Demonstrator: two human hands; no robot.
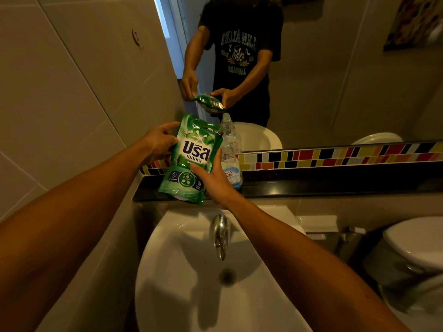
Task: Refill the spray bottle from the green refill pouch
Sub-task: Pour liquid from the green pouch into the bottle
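Observation:
I hold the green refill pouch point(191, 156) upright above the dark shelf point(311, 188), its printed front facing me. My left hand point(159, 142) grips its upper left edge near the top corner. My right hand point(213, 180) clasps its lower right side, thumb across the front. Just behind the pouch, to the right, a clear plastic bottle point(231, 154) with a blue-and-white label stands on the shelf; its neck appears open, with no spray head visible on it. The pouch hides the bottle's left side.
A white basin point(191, 271) with a chrome tap point(220, 236) lies below the shelf. A mirror point(335, 68) above the coloured tile strip point(335, 156) reflects a person with the pouch. A toilet point(414, 243) stands at the right, a tiled wall point(72, 92) at the left.

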